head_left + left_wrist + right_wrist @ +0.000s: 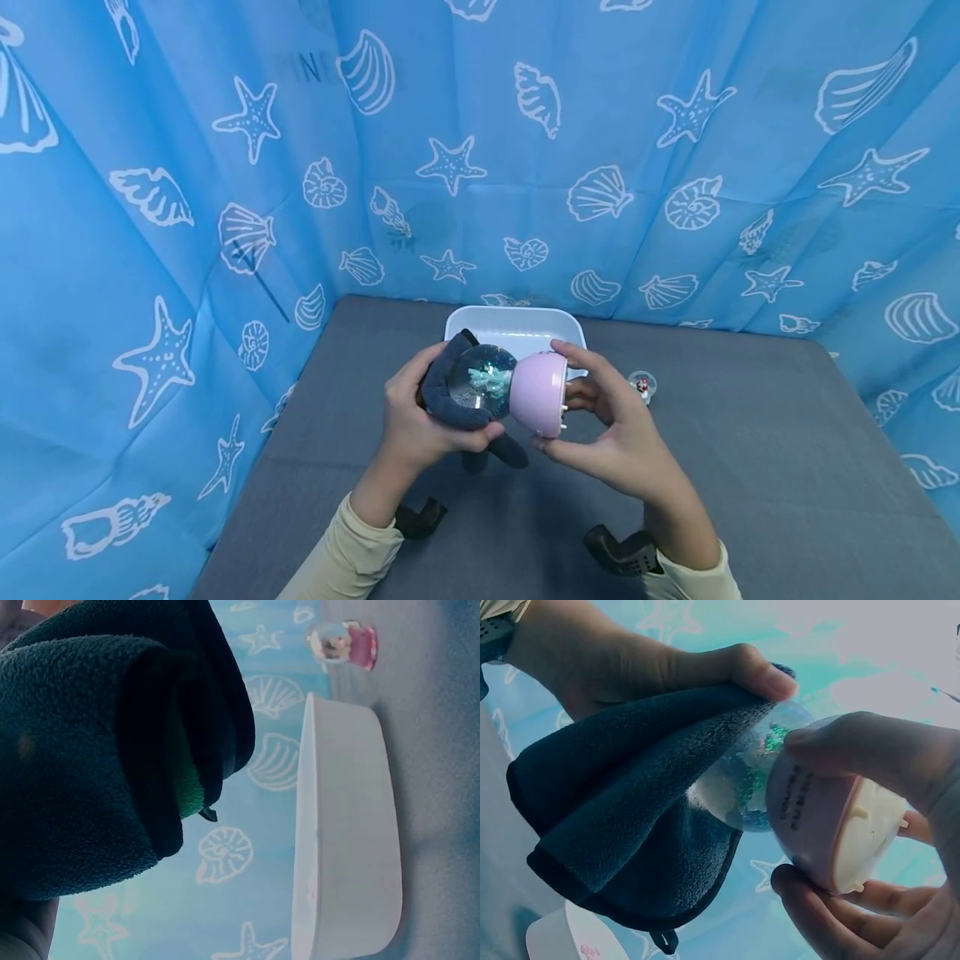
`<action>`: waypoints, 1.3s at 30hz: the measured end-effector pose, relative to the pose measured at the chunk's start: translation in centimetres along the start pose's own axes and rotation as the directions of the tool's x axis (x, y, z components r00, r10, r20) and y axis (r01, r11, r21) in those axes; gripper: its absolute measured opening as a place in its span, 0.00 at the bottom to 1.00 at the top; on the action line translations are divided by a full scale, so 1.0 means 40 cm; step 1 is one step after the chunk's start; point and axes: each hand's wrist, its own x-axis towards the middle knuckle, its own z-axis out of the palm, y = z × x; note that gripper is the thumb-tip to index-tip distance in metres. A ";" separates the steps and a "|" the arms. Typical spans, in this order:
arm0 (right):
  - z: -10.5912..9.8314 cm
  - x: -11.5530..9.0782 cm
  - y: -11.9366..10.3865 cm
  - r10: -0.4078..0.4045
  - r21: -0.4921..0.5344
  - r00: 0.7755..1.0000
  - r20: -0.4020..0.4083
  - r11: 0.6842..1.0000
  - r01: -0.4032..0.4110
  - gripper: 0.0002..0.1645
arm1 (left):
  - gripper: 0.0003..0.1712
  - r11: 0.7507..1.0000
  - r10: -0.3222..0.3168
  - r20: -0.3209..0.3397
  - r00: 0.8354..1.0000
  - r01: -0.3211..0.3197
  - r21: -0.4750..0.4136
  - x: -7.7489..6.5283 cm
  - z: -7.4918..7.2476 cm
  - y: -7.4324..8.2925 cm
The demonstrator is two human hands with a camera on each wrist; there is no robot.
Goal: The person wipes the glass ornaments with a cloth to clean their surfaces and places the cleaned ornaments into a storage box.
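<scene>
A snow globe (487, 379) with a clear ball, turquoise glittery figure inside and pink base (538, 396) is held sideways above the table. My right hand (618, 425) grips the base, thumb on one side and fingers on the other; its cream underside with small feet faces right. My left hand (412, 425) holds a dark blue-grey cloth (645, 795) around the far end of the ball, thumb along the near side. Folds of the cloth hang below the ball. In the left wrist view the cloth (75, 765) hides most of the globe.
Behind the hands a white tray (517, 315) stands on the grey table (750, 467). To its right is a smaller snow globe (642, 386), whose base looks red in the left wrist view. A blue seashell-print curtain (495, 225) hangs along the back and sides.
</scene>
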 end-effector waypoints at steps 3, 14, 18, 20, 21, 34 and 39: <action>0.001 -0.001 0.002 -0.013 -0.065 1.000 -0.022 0.998 0.012 0.63 | 0.50 1.000 0.000 -0.002 1.000 0.000 -0.002 0.000 0.000 0.001; -0.003 0.004 0.003 -0.113 -0.137 0.992 -0.052 0.985 0.105 0.61 | 0.49 1.000 -0.001 0.018 1.000 0.001 0.003 -0.002 0.000 0.002; -0.007 0.005 0.008 -0.163 -0.124 0.985 -0.051 0.980 0.156 0.61 | 0.49 1.000 0.003 0.037 0.999 -0.003 -0.012 -0.005 0.002 0.000; -0.009 0.004 0.008 -0.177 -0.121 0.983 -0.048 0.978 0.170 0.60 | 0.49 1.000 0.005 0.043 0.999 -0.004 -0.015 -0.006 0.004 -0.002; -0.011 0.004 0.008 -0.182 -0.121 0.982 -0.044 0.977 0.175 0.60 | 0.49 1.000 0.005 0.046 0.999 -0.004 -0.018 -0.007 0.005 -0.002; -0.015 0.005 0.008 -0.209 -0.164 0.978 -0.016 0.965 0.203 0.56 | 0.50 1.000 -0.009 0.053 0.999 0.009 0.006 -0.007 0.005 -0.001; -0.016 0.005 0.006 -0.224 -0.197 0.974 -0.020 0.956 0.216 0.55 | 0.50 1.000 -0.007 0.048 0.999 0.007 0.010 -0.007 0.004 0.000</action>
